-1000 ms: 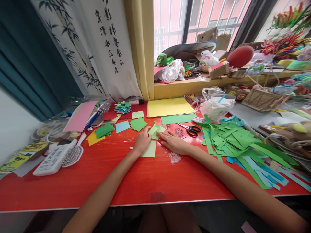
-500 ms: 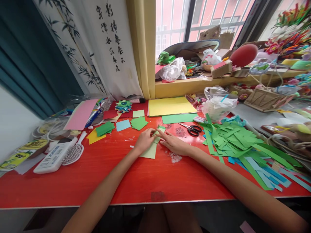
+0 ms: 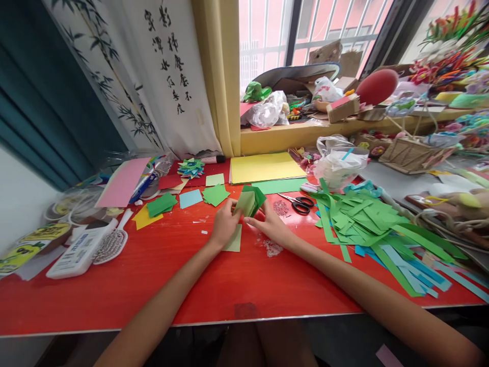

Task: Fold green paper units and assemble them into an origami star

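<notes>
Above the middle of the red table, small green paper squares (image 3: pixel 248 201), light green in front and darker behind, stand tilted up between my hands. My left hand (image 3: pixel 224 223) grips their left side with the fingers behind. Closed on the right side is my right hand (image 3: pixel 274 225), its thumb pointing in below the squares and its fingertips partly hidden. A pale green paper square (image 3: pixel 234 239) lies flat beneath my left hand, which covers part of it. Black-handled scissors (image 3: pixel 300 205) rest just beyond my right hand.
A heap of green paper strips (image 3: pixel 367 219) lies to the right. Behind are yellow sheets (image 3: pixel 267 167), a folded paper piece (image 3: pixel 191 169), and green squares (image 3: pixel 216 194). A hairbrush (image 3: pixel 111 245) and white bottle (image 3: pixel 78 251) lie left. Paper bits (image 3: pixel 273 248) sit near my right hand.
The green squares have come up from flat on the table to a raised, tilted position. My hands have moved apart to either side of them. The view has shifted slightly.
</notes>
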`<state>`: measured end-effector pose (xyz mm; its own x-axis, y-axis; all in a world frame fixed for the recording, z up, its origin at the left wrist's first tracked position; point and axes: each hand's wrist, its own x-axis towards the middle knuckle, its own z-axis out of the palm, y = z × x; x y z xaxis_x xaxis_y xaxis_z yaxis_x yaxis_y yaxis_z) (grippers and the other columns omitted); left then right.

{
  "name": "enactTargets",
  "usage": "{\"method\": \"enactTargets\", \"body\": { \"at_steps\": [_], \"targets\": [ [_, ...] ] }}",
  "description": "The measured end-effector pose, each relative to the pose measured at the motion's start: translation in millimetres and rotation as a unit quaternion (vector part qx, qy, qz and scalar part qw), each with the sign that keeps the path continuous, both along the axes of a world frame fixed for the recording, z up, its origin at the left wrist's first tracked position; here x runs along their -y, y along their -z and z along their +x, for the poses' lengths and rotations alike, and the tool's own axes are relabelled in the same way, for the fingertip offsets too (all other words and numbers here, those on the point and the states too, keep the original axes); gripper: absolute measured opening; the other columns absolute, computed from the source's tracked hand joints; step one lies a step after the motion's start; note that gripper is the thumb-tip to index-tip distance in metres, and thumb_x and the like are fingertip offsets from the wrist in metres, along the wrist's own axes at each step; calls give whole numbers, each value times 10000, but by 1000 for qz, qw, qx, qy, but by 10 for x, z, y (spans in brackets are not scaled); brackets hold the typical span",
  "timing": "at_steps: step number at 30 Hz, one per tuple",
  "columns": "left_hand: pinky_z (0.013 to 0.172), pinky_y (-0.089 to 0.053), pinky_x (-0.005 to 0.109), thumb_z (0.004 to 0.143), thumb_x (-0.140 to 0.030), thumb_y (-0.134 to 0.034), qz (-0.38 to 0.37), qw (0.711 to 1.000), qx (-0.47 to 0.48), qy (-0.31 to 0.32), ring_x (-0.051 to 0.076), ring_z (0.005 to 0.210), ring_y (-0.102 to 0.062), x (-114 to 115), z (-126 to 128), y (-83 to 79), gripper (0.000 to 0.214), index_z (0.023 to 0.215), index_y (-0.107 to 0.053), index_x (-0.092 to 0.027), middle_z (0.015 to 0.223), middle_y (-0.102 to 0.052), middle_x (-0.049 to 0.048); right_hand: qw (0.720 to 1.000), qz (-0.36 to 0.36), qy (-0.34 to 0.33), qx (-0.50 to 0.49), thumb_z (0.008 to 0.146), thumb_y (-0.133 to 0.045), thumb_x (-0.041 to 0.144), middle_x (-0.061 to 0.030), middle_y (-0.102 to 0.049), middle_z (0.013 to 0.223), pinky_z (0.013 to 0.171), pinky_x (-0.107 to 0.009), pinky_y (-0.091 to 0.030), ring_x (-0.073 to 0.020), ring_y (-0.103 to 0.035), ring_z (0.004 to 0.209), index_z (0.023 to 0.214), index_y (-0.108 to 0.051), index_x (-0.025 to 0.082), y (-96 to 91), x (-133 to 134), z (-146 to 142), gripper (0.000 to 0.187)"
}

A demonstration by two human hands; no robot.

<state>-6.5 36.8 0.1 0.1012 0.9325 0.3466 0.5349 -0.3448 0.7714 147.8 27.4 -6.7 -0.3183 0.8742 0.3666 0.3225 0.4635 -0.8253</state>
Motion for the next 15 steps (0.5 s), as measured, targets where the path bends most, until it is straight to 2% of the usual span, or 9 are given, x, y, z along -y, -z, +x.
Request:
{"method": "enactTargets", "body": {
  "at_steps": [3, 6, 9, 15],
  "targets": [
    [791, -419, 302, 759, -271, -529, 1, 999, -37, 6, 184, 935, -526, -16, 10, 45, 183, 924, -502, -196, 975, -569, 43, 999, 18, 24, 12, 840, -427, 331, -95, -492, 1203, 929, -390, -379, -215, -458, 1118, 1319, -238, 209, 37, -21, 0, 529],
    [880, -382, 331, 744, -251, -549, 8, 999, -29, 30, 197, 1050, -472, -30, 3, 52, 306, 1033, -465, -196, 1083, -528, 65, 998, 43, 35, 42, 867, -340, 276, -84, -416, 1296, 946, -392, -360, -210, -428, 1156, 1347, -186, 218, 62, -41, 5, 508],
    [880, -390, 319, 775, -237, -512, 2, 998, 14, 67, 177, 1028, -495, -20, 6, 23, 342, 1101, -411, -205, 1101, -525, 63, 995, 65, 30, 67, 879, -285, 261, -49, -345, 1356, 953, -378, -357, -199, -402, 1184, 1353, -175, 241, 52, -23, 5, 487],
    [898, -393, 274, 795, -248, -489, -8, 989, 102, 110, 154, 1060, -485, -9, 39, -10, 290, 1071, -408, -209, 1139, -495, 60, 995, 68, 43, 51, 879, -302, 267, -58, -387, 1328, 948, -380, -365, -200, -395, 1192, 1354, -186, 244, -4, 17, 1, 490]
  ]
}}
